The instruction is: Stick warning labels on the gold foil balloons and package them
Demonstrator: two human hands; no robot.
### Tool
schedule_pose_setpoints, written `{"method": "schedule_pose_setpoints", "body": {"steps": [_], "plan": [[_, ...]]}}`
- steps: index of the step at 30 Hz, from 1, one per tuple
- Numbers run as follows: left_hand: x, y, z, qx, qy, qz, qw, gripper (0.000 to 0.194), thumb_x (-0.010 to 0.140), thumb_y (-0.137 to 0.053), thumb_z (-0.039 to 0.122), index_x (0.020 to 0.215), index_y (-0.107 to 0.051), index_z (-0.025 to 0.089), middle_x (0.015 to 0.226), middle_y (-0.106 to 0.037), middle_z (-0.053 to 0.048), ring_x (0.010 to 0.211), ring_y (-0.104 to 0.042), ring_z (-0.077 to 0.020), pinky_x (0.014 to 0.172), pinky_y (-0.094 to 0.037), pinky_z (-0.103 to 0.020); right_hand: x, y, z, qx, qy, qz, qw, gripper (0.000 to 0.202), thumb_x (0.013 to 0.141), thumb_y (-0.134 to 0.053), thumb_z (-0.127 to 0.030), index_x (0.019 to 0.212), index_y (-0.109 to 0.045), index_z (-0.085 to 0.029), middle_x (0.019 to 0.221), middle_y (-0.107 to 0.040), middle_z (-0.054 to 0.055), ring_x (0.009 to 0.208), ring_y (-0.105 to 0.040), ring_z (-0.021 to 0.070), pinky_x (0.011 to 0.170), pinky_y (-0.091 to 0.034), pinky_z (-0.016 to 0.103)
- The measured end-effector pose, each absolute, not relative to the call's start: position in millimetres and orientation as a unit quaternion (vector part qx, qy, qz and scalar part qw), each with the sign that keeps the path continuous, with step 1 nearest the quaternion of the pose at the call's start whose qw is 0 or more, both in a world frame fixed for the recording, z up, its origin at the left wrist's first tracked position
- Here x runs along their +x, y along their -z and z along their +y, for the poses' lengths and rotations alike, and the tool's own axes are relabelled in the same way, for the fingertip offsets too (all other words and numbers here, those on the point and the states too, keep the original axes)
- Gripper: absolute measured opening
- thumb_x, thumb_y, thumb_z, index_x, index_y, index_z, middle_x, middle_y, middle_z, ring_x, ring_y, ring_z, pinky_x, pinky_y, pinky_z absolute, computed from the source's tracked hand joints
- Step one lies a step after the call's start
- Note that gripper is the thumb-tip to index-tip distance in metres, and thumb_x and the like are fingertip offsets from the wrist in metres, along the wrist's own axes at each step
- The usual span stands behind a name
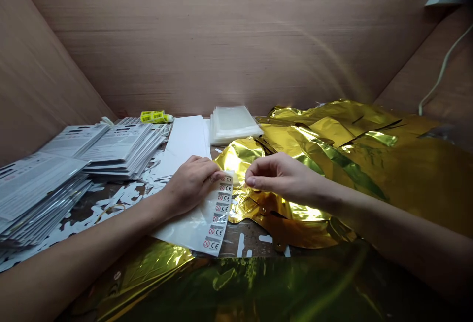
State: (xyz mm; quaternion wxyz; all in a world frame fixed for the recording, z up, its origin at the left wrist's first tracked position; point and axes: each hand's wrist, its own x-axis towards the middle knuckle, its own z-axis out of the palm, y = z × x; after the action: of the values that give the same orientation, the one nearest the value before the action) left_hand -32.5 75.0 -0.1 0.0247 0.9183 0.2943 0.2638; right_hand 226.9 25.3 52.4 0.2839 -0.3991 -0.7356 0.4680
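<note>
Nearby, gold foil (369,159), packets (114,144), left grip (194,181) pinching sticker sheet (201,226), right grip (286,179) pressed together

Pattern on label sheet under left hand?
Label sheet: CE marks beside red prohibition signs, one column; head view.

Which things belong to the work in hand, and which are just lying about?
Likely part of it:
- CE-marked sticker sheet, in the left hand
- gold foil pieces, by the right hand
- stacked printed packets

Apparently idle:
- yellow printed roll
- white cable
</note>
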Motion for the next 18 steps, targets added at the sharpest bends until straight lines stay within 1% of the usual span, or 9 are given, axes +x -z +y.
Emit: {"method": "schedule_pose_setpoints", "body": {"steps": [1,3,7,11,13,16,18], "plan": [[-32.1,0.0,75.0,0.917,-0.265,0.296,0.029,0.034,0.109,-0.039,0.034,0.087,-0.060,0.019,0.082,-0.068,-0.002,0.078,-0.060,-0.0184,0.087,-0.042,-0.035,227.4,-52.7,25.5,-0.408,-0.502,-0.717,0.257,0.016,0.089,-0.069,-0.030,0.085,-0.072,-0.014,0.074,-0.066,0.002,0.064,-0.056,0.0123,0.058,-0.042,0.025],[-30.5,-0.6,73.9,0.916,-0.266,0.298,0.033,0.035,0.109,-0.039,0.034,0.085,-0.060,0.019,0.082,-0.068,-0.002,0.078,-0.060,-0.0183,0.088,-0.042,-0.035,228.2,-52.0,25.2,-0.426,-0.529,-0.700,0.220,0.013,0.085,-0.072,-0.026,0.083,-0.073,-0.014,0.074,-0.068,0.003,0.063,-0.058,0.0125,0.058,-0.044,0.025],[-28.9,-0.9,73.6,0.913,-0.270,0.302,0.034,0.036,0.108,-0.040,0.036,0.084,-0.061,0.019,0.082,-0.068,-0.002,0.078,-0.060,-0.0185,0.087,-0.043,-0.034,230.6,-47.3,26.2,-0.439,-0.510,-0.714,0.195,0.007,0.078,-0.076,-0.020,0.082,-0.075,-0.015,0.073,-0.071,0.003,0.063,-0.060,0.0130,0.056,-0.045,0.024],[-30.7,1.5,76.0,0.914,-0.269,0.301,0.040,0.036,0.109,-0.039,0.037,0.087,-0.062,0.019,0.083,-0.069,-0.002,0.079,-0.062,-0.0186,0.088,-0.043,-0.035,231.1,-42.3,27.5,-0.441,-0.479,-0.737,0.183,0.005,0.078,-0.073,-0.019,0.082,-0.075,-0.016,0.076,-0.075,0.003,0.065,-0.065,0.0152,0.057,-0.048,0.025],[-31.4,2.0,76.2,0.914,-0.266,0.304,0.039,0.036,0.108,-0.039,0.038,0.088,-0.062,0.019,0.082,-0.069,-0.003,0.079,-0.061,-0.0187,0.088,-0.043,-0.036,229.3,-41.5,26.3,-0.454,-0.468,-0.740,0.164,0.006,0.080,-0.071,-0.019,0.083,-0.076,-0.017,0.079,-0.077,0.004,0.068,-0.068,0.0168,0.058,-0.050,0.026],[-31.2,0.1,74.6,0.913,-0.260,0.311,0.041,0.036,0.108,-0.039,0.037,0.086,-0.061,0.019,0.081,-0.068,-0.002,0.077,-0.059,-0.0182,0.087,-0.043,-0.035,226.7,-43.1,24.4,-0.474,-0.463,-0.736,0.136,0.008,0.080,-0.072,-0.021,0.085,-0.077,-0.018,0.081,-0.078,0.004,0.072,-0.071,0.0180,0.062,-0.051,0.026],[-30.6,-2.5,72.7,0.914,-0.258,0.309,0.044,0.036,0.108,-0.040,0.037,0.084,-0.060,0.019,0.080,-0.067,-0.002,0.076,-0.058,-0.0178,0.087,-0.043,-0.035,227.4,-45.6,25.2,-0.486,-0.457,-0.733,0.135,0.009,0.080,-0.073,-0.024,0.084,-0.077,-0.018,0.081,-0.078,0.004,0.072,-0.070,0.0179,0.062,-0.051,0.026]]}}
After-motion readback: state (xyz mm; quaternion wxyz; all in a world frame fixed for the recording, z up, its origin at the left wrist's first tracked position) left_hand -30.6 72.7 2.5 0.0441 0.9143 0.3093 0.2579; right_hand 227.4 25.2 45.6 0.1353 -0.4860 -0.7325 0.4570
